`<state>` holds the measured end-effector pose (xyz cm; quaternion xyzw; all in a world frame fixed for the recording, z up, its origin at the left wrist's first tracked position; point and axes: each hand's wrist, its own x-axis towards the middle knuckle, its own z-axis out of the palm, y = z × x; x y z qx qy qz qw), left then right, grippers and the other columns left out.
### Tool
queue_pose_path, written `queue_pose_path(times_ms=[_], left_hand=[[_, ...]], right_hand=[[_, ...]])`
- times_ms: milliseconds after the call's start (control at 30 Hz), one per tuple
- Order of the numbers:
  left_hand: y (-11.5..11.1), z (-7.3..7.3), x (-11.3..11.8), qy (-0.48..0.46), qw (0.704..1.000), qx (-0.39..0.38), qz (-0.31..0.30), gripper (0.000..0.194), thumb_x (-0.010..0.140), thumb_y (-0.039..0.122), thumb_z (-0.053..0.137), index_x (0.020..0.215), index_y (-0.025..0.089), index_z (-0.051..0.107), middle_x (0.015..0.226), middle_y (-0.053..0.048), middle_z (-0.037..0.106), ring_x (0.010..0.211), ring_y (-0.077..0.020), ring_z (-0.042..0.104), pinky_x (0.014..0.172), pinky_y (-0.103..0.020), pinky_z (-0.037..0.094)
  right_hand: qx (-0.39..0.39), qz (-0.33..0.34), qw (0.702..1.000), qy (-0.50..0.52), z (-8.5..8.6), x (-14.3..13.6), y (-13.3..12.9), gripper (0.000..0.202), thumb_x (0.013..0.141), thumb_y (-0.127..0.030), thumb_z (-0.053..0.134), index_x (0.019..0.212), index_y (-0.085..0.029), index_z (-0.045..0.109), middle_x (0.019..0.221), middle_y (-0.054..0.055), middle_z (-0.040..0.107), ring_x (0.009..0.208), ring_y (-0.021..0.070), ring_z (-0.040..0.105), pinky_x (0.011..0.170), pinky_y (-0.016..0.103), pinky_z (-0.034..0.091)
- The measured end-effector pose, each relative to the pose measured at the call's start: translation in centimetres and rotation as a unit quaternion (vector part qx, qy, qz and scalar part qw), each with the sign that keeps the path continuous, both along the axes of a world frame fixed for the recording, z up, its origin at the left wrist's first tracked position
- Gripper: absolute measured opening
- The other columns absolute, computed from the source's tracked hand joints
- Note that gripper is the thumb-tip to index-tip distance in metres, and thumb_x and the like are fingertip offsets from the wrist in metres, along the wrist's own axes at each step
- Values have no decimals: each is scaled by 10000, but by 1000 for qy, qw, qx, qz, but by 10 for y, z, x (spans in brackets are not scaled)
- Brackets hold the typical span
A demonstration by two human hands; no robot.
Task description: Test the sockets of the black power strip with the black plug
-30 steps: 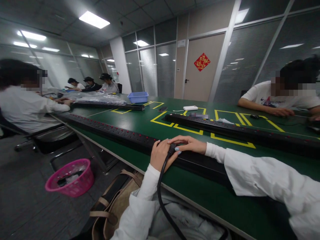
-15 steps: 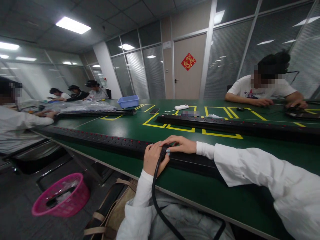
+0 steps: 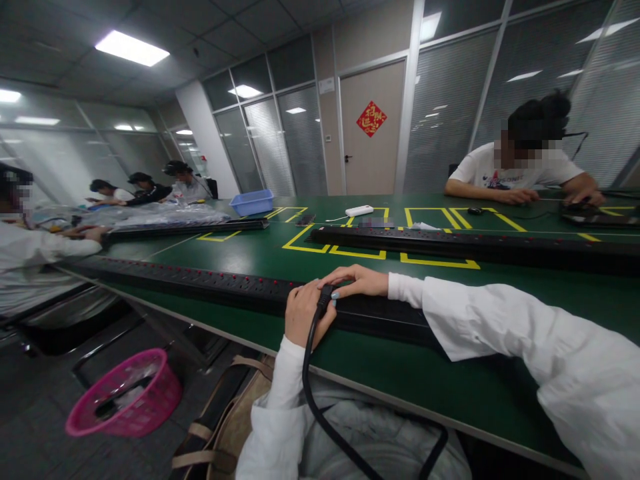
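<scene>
A long black power strip (image 3: 215,283) with a row of small red parts lies along the near side of the table. At its near right stretch, a thick black power cable (image 3: 308,380) rises from my lap to a black plug (image 3: 325,295). My left hand (image 3: 304,315) is closed round the plug from the near side, fingers on the strip and thumb to the right of the cable. From the right, my right hand (image 3: 361,281) pinches the plug, its blue-nailed thumb against it and the forefinger curled over the far side. The plug's front end is hidden between my fingers.
Another black power strip (image 3: 450,244) lies farther back on the green table (image 3: 240,259). A white device (image 3: 359,211) and a blue bin (image 3: 251,203) stand beyond. A pink basket (image 3: 165,390) sits on the floor at left. Co-workers sit at left and across.
The view has shifted slightly, moving the scene a little left and up. Both hands keep the same hold on the plug, against the strip.
</scene>
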<state>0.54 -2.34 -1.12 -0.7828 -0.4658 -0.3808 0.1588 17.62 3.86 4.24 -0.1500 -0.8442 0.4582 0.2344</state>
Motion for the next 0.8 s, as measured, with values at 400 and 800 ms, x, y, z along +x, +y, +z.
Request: queue_pose_path(times_ms=[400,800], left_hand=[[2,-1,0,-2,1000,3,-1,255,747,235,453,981,166,526,1042,-96,587,1010,-222,513,861,-375,350],[1,-1,1,4,1000,-1,5,257,747,241,454,984,170,524,1045,-87,587,1015,-215,510,866,-372,344]], right_hand=[[-49,-6,999,-5,0,-1,1,395,710,-299,617,1068,-140,565,1098,60,549,1009,155,518,949,309,349],[-41,-2,999,-13,2,0,-1,372,737,-285,593,1079,-144,555,1107,59,541,1019,153,508,949,306,345]])
